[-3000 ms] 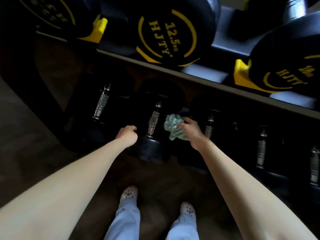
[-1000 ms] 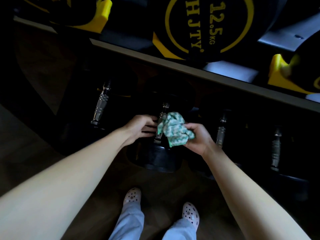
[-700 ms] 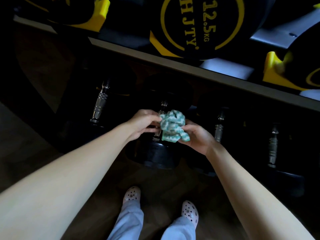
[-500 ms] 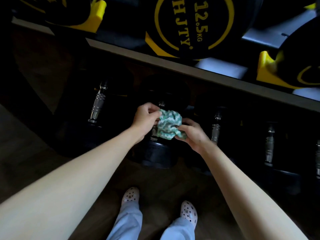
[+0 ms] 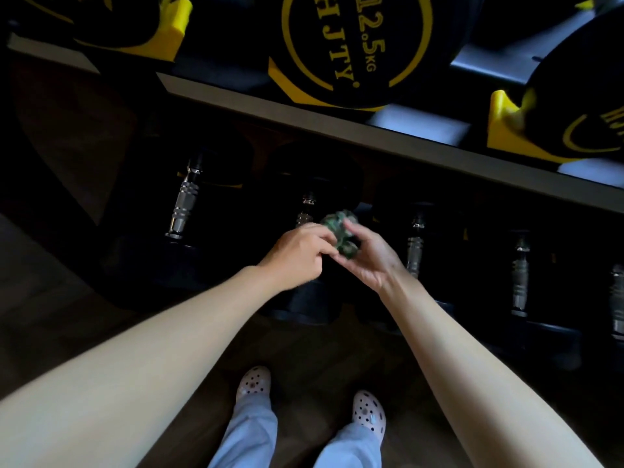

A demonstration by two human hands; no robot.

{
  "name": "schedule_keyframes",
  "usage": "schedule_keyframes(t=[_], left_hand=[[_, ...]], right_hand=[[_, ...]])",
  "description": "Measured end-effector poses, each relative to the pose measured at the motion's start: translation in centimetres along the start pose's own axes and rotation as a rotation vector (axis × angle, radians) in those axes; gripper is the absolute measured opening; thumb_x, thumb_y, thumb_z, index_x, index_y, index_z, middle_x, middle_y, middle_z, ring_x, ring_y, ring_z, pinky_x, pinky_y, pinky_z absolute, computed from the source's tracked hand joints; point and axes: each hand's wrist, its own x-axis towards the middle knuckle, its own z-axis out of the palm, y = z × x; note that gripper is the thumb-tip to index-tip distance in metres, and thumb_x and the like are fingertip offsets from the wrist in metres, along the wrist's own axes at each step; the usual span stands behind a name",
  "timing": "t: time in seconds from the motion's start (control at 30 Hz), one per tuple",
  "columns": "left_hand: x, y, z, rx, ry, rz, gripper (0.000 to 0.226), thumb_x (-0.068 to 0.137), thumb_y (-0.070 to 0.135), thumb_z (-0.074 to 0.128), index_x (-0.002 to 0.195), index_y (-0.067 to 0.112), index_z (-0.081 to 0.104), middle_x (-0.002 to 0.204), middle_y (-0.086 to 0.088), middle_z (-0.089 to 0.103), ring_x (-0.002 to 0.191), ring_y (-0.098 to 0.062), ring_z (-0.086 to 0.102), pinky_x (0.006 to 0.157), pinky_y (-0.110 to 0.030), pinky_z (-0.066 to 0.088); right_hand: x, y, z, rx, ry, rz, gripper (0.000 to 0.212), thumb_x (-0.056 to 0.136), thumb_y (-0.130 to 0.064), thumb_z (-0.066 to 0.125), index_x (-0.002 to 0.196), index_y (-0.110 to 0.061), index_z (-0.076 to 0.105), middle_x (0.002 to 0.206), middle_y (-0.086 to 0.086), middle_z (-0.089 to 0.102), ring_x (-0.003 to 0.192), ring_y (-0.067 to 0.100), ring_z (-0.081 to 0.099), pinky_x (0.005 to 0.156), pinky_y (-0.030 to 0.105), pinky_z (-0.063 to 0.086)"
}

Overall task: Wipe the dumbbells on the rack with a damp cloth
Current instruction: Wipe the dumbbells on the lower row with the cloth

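The rack (image 5: 371,130) crosses the view from 10 to 3 o'clock. Its upper shelf carries three black dumbbell heads with yellow markings, and the middle one (image 5: 337,45), at 12 o'clock, is stamped 12.5 KG. Yellow cradles (image 5: 506,130) sit beside them. Below, in deep shadow, five chrome handles (image 5: 184,204) mark the lower row, whose far heads the shelf edge overhangs. At 6 o'clock two pale perforated clogs (image 5: 253,383) stand on the dark floor (image 5: 40,282). Two hands meet near the centre over the second lower dumbbell (image 5: 305,211), counted from 9 o'clock, hiding most of its handle. The left hand (image 5: 297,255), fingers curled, pinches the one green patterned cloth (image 5: 341,234) from its 9 o'clock side. The right hand (image 5: 368,258) cups it from 3 o'clock, thumb on top. Whether the cloth touches the handle cannot be told.
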Motion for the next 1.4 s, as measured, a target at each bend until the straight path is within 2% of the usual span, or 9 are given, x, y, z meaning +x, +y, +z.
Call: schedule_keyframes(t=[0.13, 0.27, 0.37, 0.53, 0.67, 0.87, 1.03, 1.23, 1.4], left_hand=[[0.8, -0.1, -1.7, -0.201, -0.035, -0.191, 0.048, 0.071, -0.017, 0.042, 0.103, 0.002, 0.072, 0.114, -0.014, 0.067, 0.117, -0.019, 0.059, 0.104, -0.02, 0.039], [0.7, -2.8, -2.3, -0.195, 0.112, -0.465, 0.039, 0.078, -0.011, 0.042, 0.091, 0.006, 0.075, 0.096, -0.012, 0.073, 0.098, -0.024, 0.065, 0.092, -0.031, 0.05], [-0.6, -5.2, -1.9, -0.157, -0.063, -0.588, 0.036, 0.077, -0.008, 0.043, 0.075, 0.01, 0.073, 0.075, -0.005, 0.069, 0.09, -0.024, 0.066, 0.086, -0.031, 0.052], [-1.2, -7.0, -1.6, -0.244, -0.085, -0.705, 0.038, 0.074, -0.005, 0.049, 0.053, 0.021, 0.066, 0.063, 0.003, 0.068, 0.076, -0.013, 0.066, 0.082, -0.023, 0.051], [-0.9, -7.4, -1.6, -0.314, -0.098, -0.707, 0.036, 0.071, -0.005, 0.053, 0.049, 0.02, 0.065, 0.065, -0.002, 0.07, 0.075, -0.014, 0.068, 0.083, -0.027, 0.054], [-1.1, -7.9, -1.6, -0.414, -0.07, -0.744, 0.04, 0.07, -0.005, 0.053, 0.041, 0.02, 0.063, 0.047, 0.004, 0.064, 0.062, -0.011, 0.065, 0.078, -0.027, 0.055], [-1.2, -7.8, -1.9, -0.475, -0.066, -0.759, 0.038, 0.073, -0.008, 0.051, 0.046, 0.014, 0.065, 0.049, 0.0, 0.064, 0.058, -0.014, 0.064, 0.066, -0.023, 0.052], [-1.8, -7.4, -2.4, -0.636, 0.026, -0.822, 0.029, 0.076, -0.013, 0.049, 0.056, 0.003, 0.063, 0.054, -0.01, 0.063, 0.051, -0.013, 0.063, 0.045, -0.011, 0.046], [-2.0, -8.1, -2.4, -0.691, 0.039, -0.881, 0.029, 0.078, -0.012, 0.051, 0.06, 0.008, 0.061, 0.044, 0.004, 0.061, 0.052, -0.007, 0.06, 0.048, -0.009, 0.045]], right_hand=[[1.6, -0.1, 0.1, -0.172, 0.121, -0.03, 0.009, 0.091, -0.004, 0.052, 0.094, -0.008, 0.059, 0.091, 0.008, 0.064, 0.08, 0.014, 0.061, 0.067, 0.024, 0.052], [3.9, -0.3, -0.4, -0.441, 0.354, -0.213, 0.038, 0.086, 0.0, 0.06, 0.12, -0.01, 0.048, 0.106, 0.007, 0.059, 0.08, 0.012, 0.058, 0.069, 0.025, 0.051], [5.7, -0.1, -1.1, -0.834, 0.503, -0.36, 0.044, 0.081, -0.006, 0.069, 0.117, -0.01, 0.044, 0.115, 0.008, 0.056, 0.098, 0.023, 0.058, 0.082, 0.032, 0.05], [7.9, 1.4, 0.9, -1.176, 0.457, -0.57, 0.038, 0.085, -0.01, 0.064, 0.121, -0.006, 0.051, 0.111, 0.014, 0.062, 0.105, 0.029, 0.058, 0.073, 0.023, 0.037], [9.3, 1.9, 1.4, -1.283, 0.429, -0.616, 0.036, 0.085, -0.006, 0.06, 0.12, -0.009, 0.056, 0.113, 0.017, 0.066, 0.105, 0.031, 0.061, 0.082, 0.03, 0.043], [8.4, 1.1, 0.2, -1.467, 0.164, -0.489, 0.041, 0.077, -0.002, 0.068, 0.116, -0.012, 0.06, 0.097, 0.01, 0.062, 0.085, 0.016, 0.052, 0.063, 0.023, 0.036], [6.5, 2.3, -0.4, -1.553, -0.013, -0.331, 0.036, 0.083, -0.002, 0.064, 0.117, -0.01, 0.059, 0.094, 0.008, 0.057, 0.07, 0.009, 0.05, 0.058, 0.017, 0.037], [5.3, 1.5, 0.9, -1.604, -0.125, -0.084, 0.043, 0.089, -0.007, 0.058, 0.131, -0.014, 0.055, 0.127, 0.009, 0.057, 0.115, 0.021, 0.054, 0.092, 0.022, 0.041], [3.5, 0.2, 2.8, -1.263, -0.165, 0.147, 0.037, 0.081, -0.005, 0.05, 0.116, -0.006, 0.063, 0.109, 0.008, 0.063, 0.099, 0.019, 0.058, 0.085, 0.028, 0.046]])
